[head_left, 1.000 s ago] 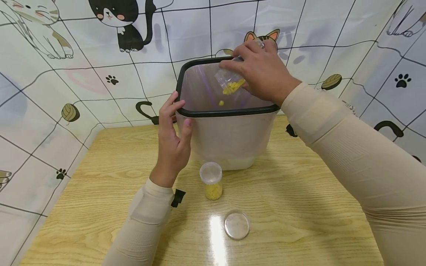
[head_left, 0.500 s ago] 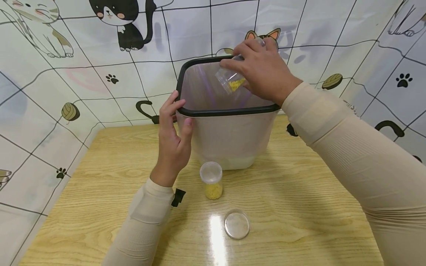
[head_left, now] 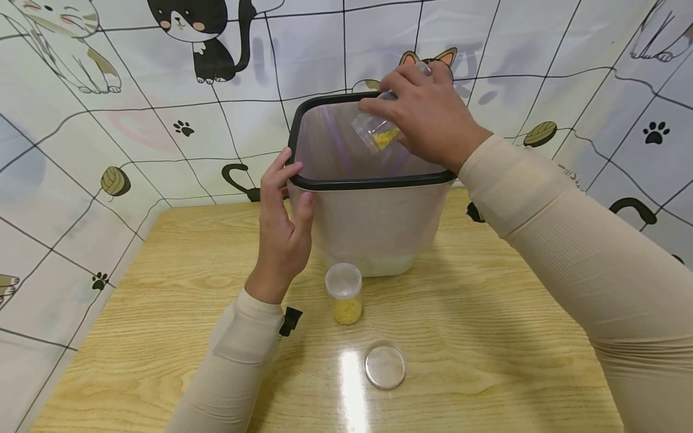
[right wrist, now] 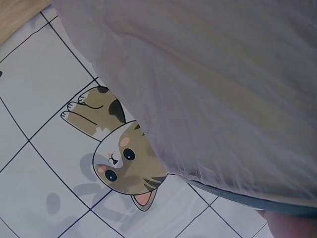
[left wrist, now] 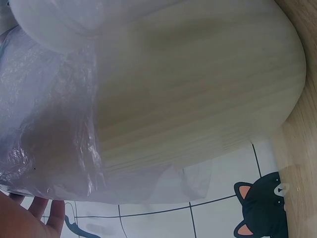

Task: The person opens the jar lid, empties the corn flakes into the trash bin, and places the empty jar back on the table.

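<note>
In the head view, my right hand [head_left: 428,117] grips a small clear plastic jar [head_left: 368,127], tipped mouth-down over the bin. Yellow bits [head_left: 385,138] lie inside near its lower end; part of the jar is hidden by the fingers. The bin [head_left: 373,222] is whitish, with a black rim and a thin plastic liner inside. My left hand [head_left: 284,231] rests at the bin's left front corner, fingers extended along the side and thumb at the front. In the left wrist view, the fingertips [left wrist: 57,213] are against the liner-covered side.
A second clear jar [head_left: 344,291], with yellow bits at its bottom, stands on the wooden table [head_left: 487,361] before the bin. A round clear lid [head_left: 385,365] lies nearer the front edge. Behind is a white sheet [head_left: 303,60] printed with cats and black lines.
One second ago a yellow bit was falling from the tipped jar into the bin; now none is in the air. Fewer yellow bits show in the jar. Both hands have hardly moved.
</note>
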`<state>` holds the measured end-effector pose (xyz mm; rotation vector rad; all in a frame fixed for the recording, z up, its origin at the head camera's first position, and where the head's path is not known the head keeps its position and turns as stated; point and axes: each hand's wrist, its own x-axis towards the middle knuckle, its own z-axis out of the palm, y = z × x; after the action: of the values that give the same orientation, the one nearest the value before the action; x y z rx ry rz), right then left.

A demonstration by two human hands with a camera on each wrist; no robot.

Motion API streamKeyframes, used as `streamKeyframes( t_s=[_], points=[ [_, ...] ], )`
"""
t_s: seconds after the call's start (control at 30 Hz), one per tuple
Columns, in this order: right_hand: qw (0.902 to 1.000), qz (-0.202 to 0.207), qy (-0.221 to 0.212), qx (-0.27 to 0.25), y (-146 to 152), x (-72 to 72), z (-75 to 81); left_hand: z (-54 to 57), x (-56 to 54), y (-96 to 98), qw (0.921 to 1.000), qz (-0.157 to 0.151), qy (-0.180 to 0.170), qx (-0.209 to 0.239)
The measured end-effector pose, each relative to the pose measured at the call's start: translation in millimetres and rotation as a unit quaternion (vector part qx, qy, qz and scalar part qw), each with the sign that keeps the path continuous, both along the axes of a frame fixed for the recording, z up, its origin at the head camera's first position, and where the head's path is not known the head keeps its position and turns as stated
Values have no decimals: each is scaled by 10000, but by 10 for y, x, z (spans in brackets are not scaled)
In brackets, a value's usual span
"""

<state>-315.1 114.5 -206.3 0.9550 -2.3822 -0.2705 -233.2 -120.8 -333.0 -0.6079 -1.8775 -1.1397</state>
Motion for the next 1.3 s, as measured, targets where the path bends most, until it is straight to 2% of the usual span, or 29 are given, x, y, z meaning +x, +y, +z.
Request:
streamKeyframes(
  t_s=[0.5,1.03,1.3],
  points=[
    [10000,-26,21,14,-21,-15,-5,3,4,-14,10000,35,-3,-13],
    [9999,35,29,124,-15,-20,-19,-2,-17,-20,9998,-158,65,50],
    [9997,86,92,208,2,-19,-4,1,-12,-14,9999,-149,79,17]
  ],
)
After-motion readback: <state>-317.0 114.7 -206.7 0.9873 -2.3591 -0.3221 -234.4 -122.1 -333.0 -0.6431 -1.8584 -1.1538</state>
